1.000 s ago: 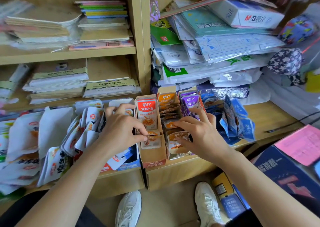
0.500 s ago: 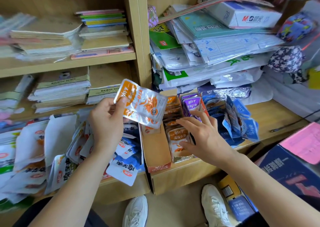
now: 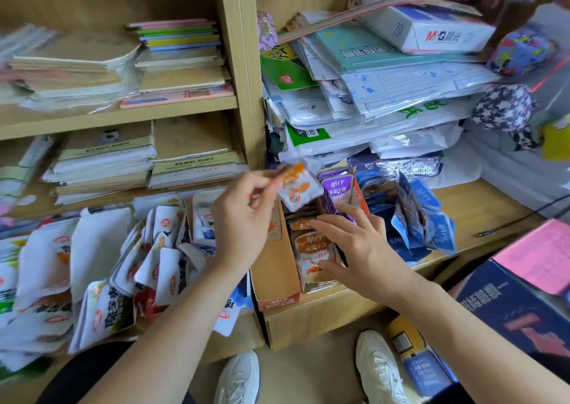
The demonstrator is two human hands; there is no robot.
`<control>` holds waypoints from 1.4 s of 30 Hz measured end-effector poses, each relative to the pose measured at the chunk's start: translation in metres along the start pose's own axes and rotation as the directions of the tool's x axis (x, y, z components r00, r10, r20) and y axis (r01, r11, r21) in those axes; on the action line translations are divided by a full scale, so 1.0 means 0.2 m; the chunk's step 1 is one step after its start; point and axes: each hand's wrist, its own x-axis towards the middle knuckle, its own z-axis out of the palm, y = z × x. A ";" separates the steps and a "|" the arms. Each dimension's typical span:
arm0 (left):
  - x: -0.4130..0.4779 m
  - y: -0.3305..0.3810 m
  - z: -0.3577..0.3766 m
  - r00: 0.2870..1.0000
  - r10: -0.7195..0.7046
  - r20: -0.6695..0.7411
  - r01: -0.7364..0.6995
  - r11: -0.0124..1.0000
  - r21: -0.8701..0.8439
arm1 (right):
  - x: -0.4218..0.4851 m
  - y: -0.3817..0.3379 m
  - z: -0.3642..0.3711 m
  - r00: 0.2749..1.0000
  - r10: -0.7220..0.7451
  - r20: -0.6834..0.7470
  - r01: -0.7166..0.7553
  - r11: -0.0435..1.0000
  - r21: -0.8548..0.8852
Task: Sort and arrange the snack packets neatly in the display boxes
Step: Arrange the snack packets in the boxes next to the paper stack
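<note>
While our left hand (image 3: 243, 221) pinches the orange packet (image 3: 298, 188) by its left edge between thumb and fingertips, the packet juts out to the right of that hand and a little farther off, tilted and blurred; it hangs above the far end of the row of orange packets (image 3: 313, 251), and we cannot tell whether it touches them; the row stands in a narrow display box (image 3: 322, 286), just right of a brown box (image 3: 276, 268); our right hand (image 3: 361, 249) lies on the row with fingers spread and fairly straight, its thumb against the nearest packet's face; purple packets (image 3: 337, 188) stand upright at the far right of the row, just beyond our right fingertips; blue packets (image 3: 416, 218) lie heaped farther right on the wooden shelf (image 3: 481, 206), and white packets (image 3: 154, 249) sprawl to the left.

Half a second ago we held the orange packet higher and farther left, over the brown box, its face turned broadly toward us; it has since travelled right and down to the far end of the row; our right hand has stayed on the row, spread as before.
</note>
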 end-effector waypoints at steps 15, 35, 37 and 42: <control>-0.09 0.01 -0.02 0.765 -0.065 0.641 -0.134 0.957 0.257 | 0.05 0.00 -0.02 0.996 -0.027 -0.086 0.028 1.000 0.008; 0.02 -0.13 -0.10 0.820 -0.312 0.480 -0.206 0.622 0.756 | 0.13 -0.03 -0.02 0.988 -0.003 0.155 0.028 0.987 -0.159; 0.02 -0.14 -0.09 0.820 -0.322 0.473 -0.209 0.600 0.772 | 0.12 -0.03 -0.01 0.986 -0.003 0.169 0.027 0.990 -0.139; 0.02 -0.15 -0.08 0.786 -0.354 0.506 -0.212 0.615 0.760 | 0.12 -0.03 -0.02 0.981 0.014 0.192 0.010 0.993 -0.122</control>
